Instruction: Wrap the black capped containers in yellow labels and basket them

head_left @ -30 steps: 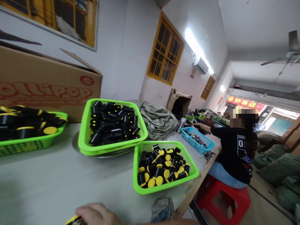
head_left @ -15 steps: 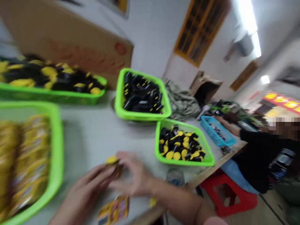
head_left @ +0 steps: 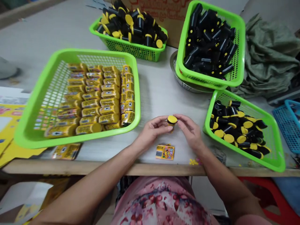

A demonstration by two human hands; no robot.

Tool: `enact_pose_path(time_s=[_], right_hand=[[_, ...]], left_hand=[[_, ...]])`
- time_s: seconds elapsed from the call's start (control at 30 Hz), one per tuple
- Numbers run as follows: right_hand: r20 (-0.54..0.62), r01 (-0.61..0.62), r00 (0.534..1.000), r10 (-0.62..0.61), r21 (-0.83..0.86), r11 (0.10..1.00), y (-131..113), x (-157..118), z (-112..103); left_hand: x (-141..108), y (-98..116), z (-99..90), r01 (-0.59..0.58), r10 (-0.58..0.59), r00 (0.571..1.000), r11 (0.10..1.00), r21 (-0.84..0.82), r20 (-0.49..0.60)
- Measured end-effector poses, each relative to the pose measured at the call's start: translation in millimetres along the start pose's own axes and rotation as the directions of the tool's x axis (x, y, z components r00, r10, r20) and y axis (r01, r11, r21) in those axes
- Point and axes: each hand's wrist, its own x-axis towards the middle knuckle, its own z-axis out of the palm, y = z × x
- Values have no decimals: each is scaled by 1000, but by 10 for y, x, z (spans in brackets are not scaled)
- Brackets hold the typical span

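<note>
A small black canister with a yellow cap (head_left: pixel 172 119) stands upright between my two hands above the table, with a printed yellow wrap around its lower part. My left hand (head_left: pixel 152 128) grips it from the left, thumb in front and fingers behind. From the right, my right hand (head_left: pixel 190 129) pinches its edge with thumb and fingertips. Just below them on the table lies a small stack of printed yellow labels (head_left: pixel 165 152). Left of my hands, a green basket (head_left: pixel 138 109) contains rows of yellow-wrapped canisters (head_left: pixel 109 101).
A green basket of black, yellow-capped canisters (head_left: pixel 242 126) stands at right, another basket of them (head_left: pixel 140 26) at the back. Black tubes (head_left: pixel 211 37) fill a basket on a metal bowl (head_left: pixel 187 86). Yellow bits (head_left: pixel 193 162) lie near the wooden table edge (head_left: pixel 150 169).
The view has swung left and down and is sharper, bringing the whole basket of wrapped canisters into sight. Both hands still hold the canister. The co-worker at right has left the view.
</note>
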Motion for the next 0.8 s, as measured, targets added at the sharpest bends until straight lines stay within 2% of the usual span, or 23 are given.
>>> enact_pose_path(time_s=[0.17,0.3,0.43,0.5,0.57,0.7,0.8], right_hand=[[-5,29,1000,-29,-13,999,-47,31,-36],[12,4,1000,-4,-17,1000,-26,27,-34],[30,-37,999,36,19,999,-1,22,-23],[60,-6,998,8,-29,1000,-27,8,-28],[126,87,989,-71,-133,987,-64,-16,-34],[293,309,931,-219,-307,900,8,-33,20],[293,312,935,-200,-410,857,130,1,150]], left_hand=[[15,-64,-26,-92,106,992,978,187,-68],[9,-76,-14,-141,169,983,948,284,-75],[-16,-58,-12,-234,315,946,823,517,-73],[-20,-64,-11,-263,362,930,772,578,-61],[-5,-87,-7,-248,340,937,813,527,-84],[77,-115,-27,-124,184,973,927,355,-138],[69,-51,-21,-59,122,981,926,372,-148]])
